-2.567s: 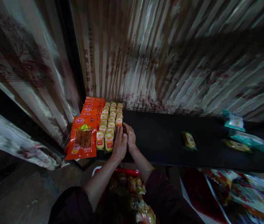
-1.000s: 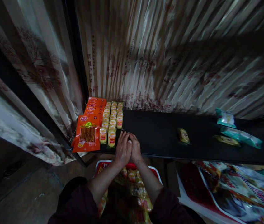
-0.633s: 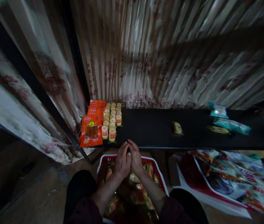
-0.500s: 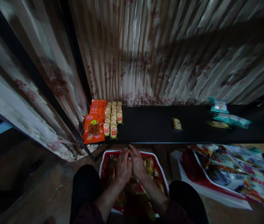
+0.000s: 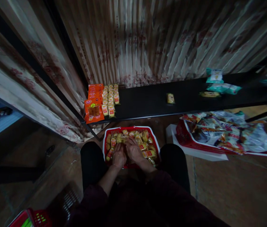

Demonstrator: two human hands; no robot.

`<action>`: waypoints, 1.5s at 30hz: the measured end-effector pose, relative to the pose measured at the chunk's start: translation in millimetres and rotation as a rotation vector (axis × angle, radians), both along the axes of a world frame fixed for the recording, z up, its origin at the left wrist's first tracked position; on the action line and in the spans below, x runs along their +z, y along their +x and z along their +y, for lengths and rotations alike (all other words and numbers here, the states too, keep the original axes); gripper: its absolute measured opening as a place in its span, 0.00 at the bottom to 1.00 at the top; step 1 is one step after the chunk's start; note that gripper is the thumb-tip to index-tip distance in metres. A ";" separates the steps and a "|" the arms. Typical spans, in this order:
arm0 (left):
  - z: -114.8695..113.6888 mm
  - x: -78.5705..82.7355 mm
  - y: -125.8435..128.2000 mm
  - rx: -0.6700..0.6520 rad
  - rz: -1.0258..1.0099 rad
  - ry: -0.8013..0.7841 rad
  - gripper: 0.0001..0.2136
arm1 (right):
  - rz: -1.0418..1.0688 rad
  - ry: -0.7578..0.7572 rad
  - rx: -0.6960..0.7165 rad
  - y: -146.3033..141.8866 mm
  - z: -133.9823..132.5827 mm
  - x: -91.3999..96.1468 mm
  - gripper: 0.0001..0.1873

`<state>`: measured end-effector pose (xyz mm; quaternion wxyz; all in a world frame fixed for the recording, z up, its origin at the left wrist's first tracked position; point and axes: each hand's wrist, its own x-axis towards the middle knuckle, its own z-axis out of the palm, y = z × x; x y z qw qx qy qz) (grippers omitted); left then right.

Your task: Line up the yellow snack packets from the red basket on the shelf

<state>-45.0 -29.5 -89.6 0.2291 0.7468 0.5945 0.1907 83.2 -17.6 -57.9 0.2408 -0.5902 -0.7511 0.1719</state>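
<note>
Left hand: the left hand (image 5: 119,156) is lying palm down inside the red basket (image 5: 130,127), on its left half. The fingers are bending down among the packets. I cannot tell if they are gripping one, because the light is too weak.
Right hand: the right hand (image 5: 134,150) is resting just beside the left one and touching it at the thumb side, also palm down on the packets. The fingers are curving a little. It is not clear whether it is holding anything.
Basket: it is standing on the floor (image 5: 230,186) between the person's knees, in front of the black shelf (image 5: 145,101).
Small yellow packets (image 5: 145,136): they are filling the basket in a loose pile, and both hands are touching them.
Shelf, left end: a stack of orange bags (image 5: 93,112) is lying at the edge. Just beside it, to the right, neat rows of yellow packets (image 5: 110,100) are running toward the wall.
Shelf, middle: one single packet (image 5: 170,98) is lying alone, well apart from the rows.
Shelf, right end: some green bags (image 5: 220,88) are lying there.
Floor, right: a tray (image 5: 195,148) is carrying many mixed snack bags, near the basket but not touching it.
Behind: a striped curtain (image 5: 147,41) is hanging behind the shelf.
Bottom left corner: a part of another basket (image 5: 33,217) is showing.
</note>
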 end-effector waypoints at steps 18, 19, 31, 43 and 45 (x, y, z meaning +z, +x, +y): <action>-13.1 25.9 12.8 -0.223 -0.017 0.081 0.19 | 0.146 0.046 -0.307 49.5 -37.6 -23.8 0.19; -15.1 26.6 14.0 -0.235 -0.017 0.071 0.19 | 0.154 0.036 -0.307 48.3 -37.7 -22.6 0.19; 16.2 45.8 13.8 -0.138 -0.296 -0.206 0.18 | 0.214 0.024 -0.264 54.4 -32.6 -2.1 0.14; 58.9 98.0 24.9 0.226 -1.120 -0.504 0.17 | 0.915 -0.305 -0.275 34.1 -8.8 46.5 0.21; 59.3 104.1 27.7 0.243 -1.193 -0.526 0.16 | 0.977 -0.296 -0.287 29.5 -9.0 49.1 0.21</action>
